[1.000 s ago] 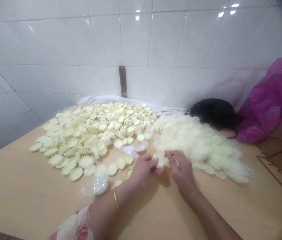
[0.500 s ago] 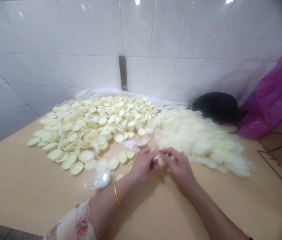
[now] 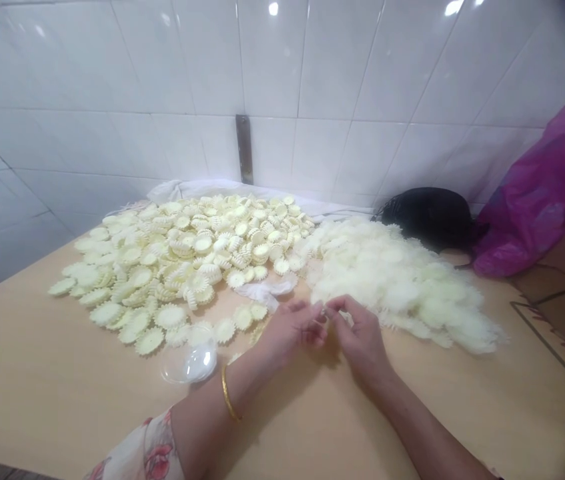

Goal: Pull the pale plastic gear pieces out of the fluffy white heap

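My left hand (image 3: pixel 295 331) and my right hand (image 3: pixel 357 333) meet above the front of the table, fingertips almost touching. Both are closed in a pinch around something small and pale, too hidden by the fingers to name. To the left spreads a large heap of pale yellow discs with toothed rims (image 3: pixel 202 243), some nested in short stacks. On the right lies a fluffier pile of whitish-yellow scalloped pieces (image 3: pixel 387 273), just beyond my right hand. A clear shallow plastic dish (image 3: pixel 197 362) stands left of my left forearm.
A crumpled white scrap (image 3: pixel 267 289) lies between the piles. Behind them a white cloth (image 3: pixel 312 208) runs along the tiled wall (image 3: pixel 272 147). At the back right are a black rounded object (image 3: pixel 427 215) and a pink plastic bag (image 3: pixel 532 213). The wooden table (image 3: pixel 307 427) carries everything.
The whole view has shifted slightly. My hands stay together in a pinch, and the pale piece that showed below the fingers is now mostly hidden.
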Action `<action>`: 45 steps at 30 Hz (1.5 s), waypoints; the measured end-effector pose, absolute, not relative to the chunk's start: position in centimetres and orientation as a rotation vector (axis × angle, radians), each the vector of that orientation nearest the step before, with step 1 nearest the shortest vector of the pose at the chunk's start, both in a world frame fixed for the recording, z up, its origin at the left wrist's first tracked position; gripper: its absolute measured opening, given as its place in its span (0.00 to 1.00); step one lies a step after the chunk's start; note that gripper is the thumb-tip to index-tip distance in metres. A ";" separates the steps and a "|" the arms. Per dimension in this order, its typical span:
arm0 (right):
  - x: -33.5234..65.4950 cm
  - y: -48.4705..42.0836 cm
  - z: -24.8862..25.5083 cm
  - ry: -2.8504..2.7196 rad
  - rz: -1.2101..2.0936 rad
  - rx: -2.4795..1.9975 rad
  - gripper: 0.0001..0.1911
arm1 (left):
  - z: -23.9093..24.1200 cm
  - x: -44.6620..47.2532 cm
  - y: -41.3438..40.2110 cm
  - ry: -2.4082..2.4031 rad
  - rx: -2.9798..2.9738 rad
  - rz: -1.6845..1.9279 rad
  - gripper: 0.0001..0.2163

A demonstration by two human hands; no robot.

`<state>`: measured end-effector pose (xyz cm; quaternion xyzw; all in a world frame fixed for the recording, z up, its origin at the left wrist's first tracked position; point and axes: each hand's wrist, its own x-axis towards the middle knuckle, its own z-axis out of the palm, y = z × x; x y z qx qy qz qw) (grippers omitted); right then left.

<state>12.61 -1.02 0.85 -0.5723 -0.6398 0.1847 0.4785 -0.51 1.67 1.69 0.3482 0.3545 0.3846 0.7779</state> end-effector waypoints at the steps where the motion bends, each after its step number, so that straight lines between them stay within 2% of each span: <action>1: 12.5 -1.0 0.7 -1.572 0.388 -1.401 0.09 | 1.6 -0.5 1.6 0.781 0.761 0.843 0.14; 6: 12.2 -1.1 0.4 -1.641 0.260 -1.358 0.07 | 1.3 -0.3 1.7 0.797 0.778 0.920 0.12; 9: 12.5 -0.8 0.4 -1.511 0.490 -1.340 0.07 | 1.3 -0.4 1.9 0.833 0.783 0.939 0.11; 12: 13.0 -0.3 0.3 -1.345 0.810 -1.280 0.17 | 1.2 -0.4 1.9 0.847 0.877 0.912 0.10; 15: 13.1 0.0 0.2 -1.330 1.003 -1.209 0.12 | 1.0 -0.5 1.8 0.879 1.007 0.889 0.10; 22: 12.5 -0.5 0.4 -1.401 0.911 -1.273 0.16 | 0.8 -0.5 1.8 0.866 0.981 0.893 0.14; 28: 12.6 -0.3 0.2 -1.362 0.865 -1.324 0.20 | 1.2 -0.6 2.0 0.726 0.825 0.858 0.10; 34: 12.5 -0.4 -0.2 -1.338 0.832 -1.345 0.19 | 1.5 -0.5 2.0 0.741 0.737 0.825 0.04; 39: 12.2 -0.6 0.0 -1.395 0.772 -1.351 0.13 | 1.3 -0.1 1.9 0.826 0.705 0.840 0.05; 45: 12.1 -0.9 -0.2 -1.391 0.783 -1.382 0.18 | 0.3 0.1 1.6 0.844 0.794 0.857 0.07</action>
